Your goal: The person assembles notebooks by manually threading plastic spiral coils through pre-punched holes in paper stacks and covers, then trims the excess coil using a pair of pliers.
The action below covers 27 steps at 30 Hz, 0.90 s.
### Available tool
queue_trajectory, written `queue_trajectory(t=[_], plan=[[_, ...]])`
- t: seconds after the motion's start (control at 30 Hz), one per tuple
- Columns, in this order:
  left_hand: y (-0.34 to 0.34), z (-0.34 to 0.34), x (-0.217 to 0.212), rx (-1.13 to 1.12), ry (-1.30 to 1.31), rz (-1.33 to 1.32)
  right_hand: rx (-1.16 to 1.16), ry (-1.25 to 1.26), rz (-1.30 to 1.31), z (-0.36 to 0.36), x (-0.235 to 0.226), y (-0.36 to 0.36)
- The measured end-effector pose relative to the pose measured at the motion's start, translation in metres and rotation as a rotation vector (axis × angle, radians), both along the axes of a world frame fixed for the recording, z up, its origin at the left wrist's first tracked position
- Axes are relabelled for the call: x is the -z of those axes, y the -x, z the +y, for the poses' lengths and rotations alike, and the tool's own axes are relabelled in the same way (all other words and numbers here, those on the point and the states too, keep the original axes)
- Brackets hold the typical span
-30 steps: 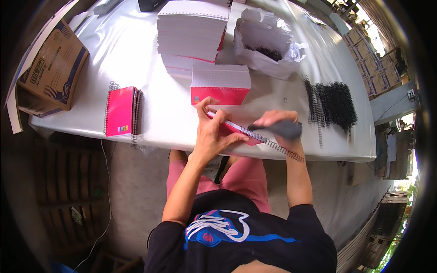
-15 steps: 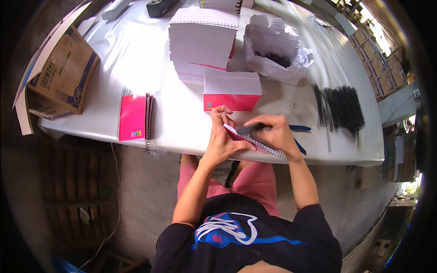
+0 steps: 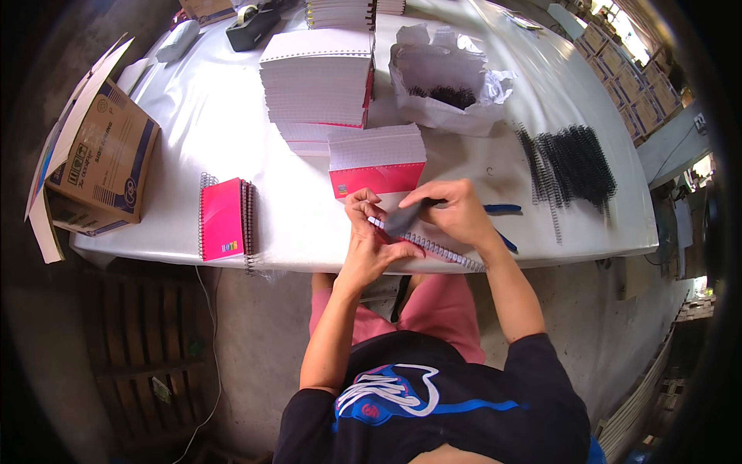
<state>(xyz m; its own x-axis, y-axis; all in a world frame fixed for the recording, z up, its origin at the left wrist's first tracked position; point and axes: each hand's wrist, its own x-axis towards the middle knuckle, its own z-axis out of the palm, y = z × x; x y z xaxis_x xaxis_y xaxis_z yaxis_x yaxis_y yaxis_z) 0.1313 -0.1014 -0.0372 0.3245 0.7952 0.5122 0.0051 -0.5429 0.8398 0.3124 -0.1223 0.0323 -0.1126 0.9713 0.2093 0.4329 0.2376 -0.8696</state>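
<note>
Near the table's front edge my left hand (image 3: 365, 249) grips a small notebook (image 3: 410, 246), fingers behind it and thumb along its face. The notebook is tilted, and a spiral binding coil (image 3: 447, 254) runs along its edge, its end sticking out to the lower right. My right hand (image 3: 457, 214) is closed on a dark grey, motion-blurred piece (image 3: 403, 219) that lies against the coil near my left fingers; its kind is unclear. Just beyond my hands stands a stack of punched pages with red covers (image 3: 379, 174).
A blue-handled tool (image 3: 504, 209) lies right of my hands. Farther right are black coils (image 3: 576, 170); a white bag (image 3: 448, 116) holds more. A tall page stack (image 3: 313, 85) stands behind. Red spiral notebooks (image 3: 222, 220), a cardboard box (image 3: 108, 158) and a tape dispenser (image 3: 251, 31) are leftward.
My right hand has moved up and left along the coil, bringing the dark grey piece closer to my left fingers. My left hand keeps its hold. The whole view has shifted slightly.
</note>
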Motion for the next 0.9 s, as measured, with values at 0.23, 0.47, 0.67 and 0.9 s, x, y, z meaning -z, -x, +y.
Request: queue_trajectory(t=[0.23,0.47,0.67,0.9], plan=[[0.008,0.001,0.002,0.249,0.38,-0.327,0.528,-0.255,-0.399,-0.017,0.001,-0.085],[0.012,-0.003,0.0,0.216,0.358,-0.374,0.371,-0.03,-0.825,-0.096,0.047,-0.091],[-0.002,-0.026,-0.027,-0.14,0.139,-0.285,0.653,-0.137,-0.289,-0.101,0.024,-0.067],[-0.004,-0.036,-0.042,-0.283,-0.204,-0.077,0.303,-0.223,-0.648,-0.115,-0.046,0.04]])
